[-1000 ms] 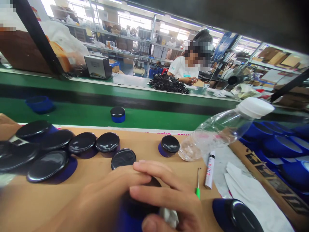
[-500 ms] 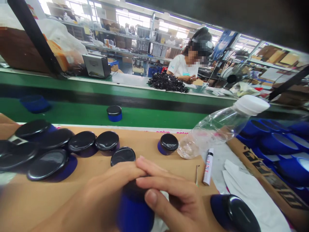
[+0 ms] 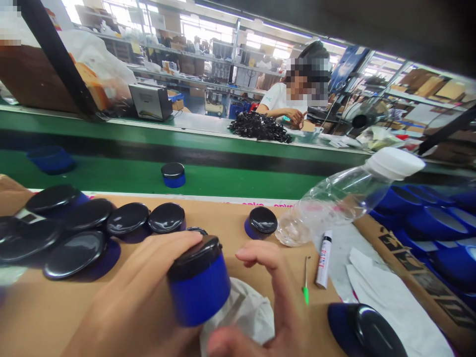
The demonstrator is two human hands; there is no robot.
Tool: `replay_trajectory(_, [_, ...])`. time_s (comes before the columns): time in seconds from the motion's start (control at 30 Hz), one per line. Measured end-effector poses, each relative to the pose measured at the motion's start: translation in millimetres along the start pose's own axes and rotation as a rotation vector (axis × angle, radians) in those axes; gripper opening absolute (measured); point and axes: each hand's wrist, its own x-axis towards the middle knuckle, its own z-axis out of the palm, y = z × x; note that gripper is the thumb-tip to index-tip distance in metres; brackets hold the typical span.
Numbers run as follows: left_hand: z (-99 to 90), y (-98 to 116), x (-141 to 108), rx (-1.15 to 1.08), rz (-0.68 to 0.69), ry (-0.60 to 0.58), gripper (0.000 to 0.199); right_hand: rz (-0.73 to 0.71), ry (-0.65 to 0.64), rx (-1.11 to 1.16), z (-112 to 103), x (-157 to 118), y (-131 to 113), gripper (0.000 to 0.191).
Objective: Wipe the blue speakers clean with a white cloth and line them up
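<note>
A round blue container with a glossy black lid (image 3: 201,287) is tilted in my left hand (image 3: 130,297), whose fingers lie along its lid and side. Just right of it, my right hand (image 3: 278,297) has thumb and index finger spread apart, not touching the container. A crumpled white cloth (image 3: 256,307) shows between my hands; whether any finger holds it I cannot tell. Another lidded container (image 3: 366,329) lies on its side to the right. Behind my left hand stand several more, among them a lidded container (image 3: 166,219) in the row.
A clear plastic bottle (image 3: 330,203) leans at the right, near a paint marker (image 3: 324,260) and a green-handled pick (image 3: 305,292). A cardboard box (image 3: 409,267) holds several blue pieces. Beyond the cardboard runs a green conveyor belt (image 3: 223,181) bearing containers. A person (image 3: 286,99) works opposite.
My right hand has come off the lid and opened to the right. The container in my left hand has risen and tilted. The container on the belt has moved slightly left.
</note>
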Motion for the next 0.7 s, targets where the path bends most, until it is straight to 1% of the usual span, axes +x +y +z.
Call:
replay_trajectory(0.07, [0.4,-3,0,0.033,0.002,0.033,0.059,0.032,-0.042,-0.053,4,-4,3,0.060])
replay_trajectory(0.13, [1.6,-3,1,0.027,-0.040,0.049,0.064,0.048,-0.067,-0.098,5,-5,8,0.063])
replay_trajectory(0.17, [2.6,-3,1,0.019,-0.074,0.044,0.065,0.025,-0.082,-0.118,4,-5,10,0.065])
replay_trajectory(0.23, [4.6,0,2,-0.007,-0.147,0.022,0.063,-0.075,-0.133,-0.151,3,-5,14,0.066])
replay_trajectory(0.27, [5.4,1,3,-0.060,-0.201,-0.003,0.060,-0.135,-0.123,-0.147,4,-4,14,0.066])
replay_trajectory(0.3, [5.9,3,4,-0.157,-0.270,-0.033,0.054,-0.189,-0.096,-0.131,5,-3,14,0.064])
replay_trajectory(0.33, [6.0,5,6,-0.303,-0.337,-0.074,0.048,-0.238,-0.046,-0.103,7,-3,14,0.060])
replay_trajectory(0.4, [5.1,7,10,-0.664,-0.444,-0.211,0.041,-0.298,0.049,-0.060,10,-3,11,0.048])
replay_trajectory(0.43, [4.2,7,13,-0.812,-0.492,-0.293,0.042,-0.316,0.052,-0.060,10,-2,9,0.042])
replay_trajectory(0.5, [3.0,6,16,-0.969,-0.579,-0.431,0.056,-0.320,-0.063,-0.100,7,-2,7,0.033])
replay_trajectory(0.53, [3.1,4,17,-0.997,-0.618,-0.465,0.066,-0.308,-0.122,-0.117,4,-1,5,0.031])
replay_trajectory(0.57, [4.0,3,17,-1.008,-0.632,-0.475,0.070,-0.295,-0.181,-0.126,0,0,4,0.031])
replay_trajectory(0.6, [5.6,1,16,-1.019,-0.618,-0.468,0.072,-0.287,-0.220,-0.125,-4,1,4,0.032])
replay_trajectory(0.7, [12.5,-5,9,-1.056,-0.484,-0.447,0.071,-0.287,-0.291,-0.072,-13,7,1,0.038])
